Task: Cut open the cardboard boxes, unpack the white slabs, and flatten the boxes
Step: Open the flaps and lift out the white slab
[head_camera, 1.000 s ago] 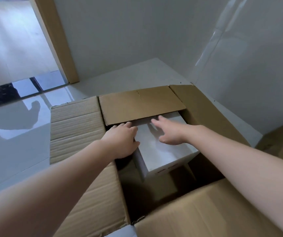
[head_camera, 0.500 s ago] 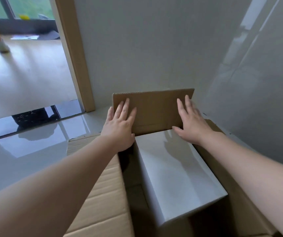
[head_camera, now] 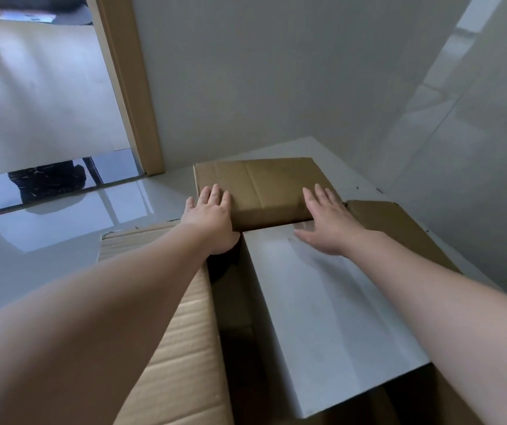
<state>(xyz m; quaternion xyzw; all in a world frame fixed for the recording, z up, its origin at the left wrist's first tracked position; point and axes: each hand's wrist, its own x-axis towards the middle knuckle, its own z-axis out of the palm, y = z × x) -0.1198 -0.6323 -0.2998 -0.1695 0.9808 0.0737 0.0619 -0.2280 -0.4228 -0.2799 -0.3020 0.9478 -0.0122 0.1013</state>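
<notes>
Here, mid-frame, both the left hand (head_camera: 210, 213) and the right hand (head_camera: 326, 220) press straight, relaxed fingers on the brown far flap (head_camera: 264, 187) of the open cardboard box (head_camera: 184, 326); a smooth, glossy white slab (head_camera: 332, 317) fills its lower-right interior.

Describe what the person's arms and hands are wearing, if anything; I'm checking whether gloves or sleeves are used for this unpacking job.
Nothing is worn that the view shows. The left hand and right hand are bare, with no gloves, rings or bands visible. Both forearms are bare as well, from the wrists back to the frame's lower edge, with no sleeve, watch or bracelet in sight. Anything above that lies out of view.
</notes>
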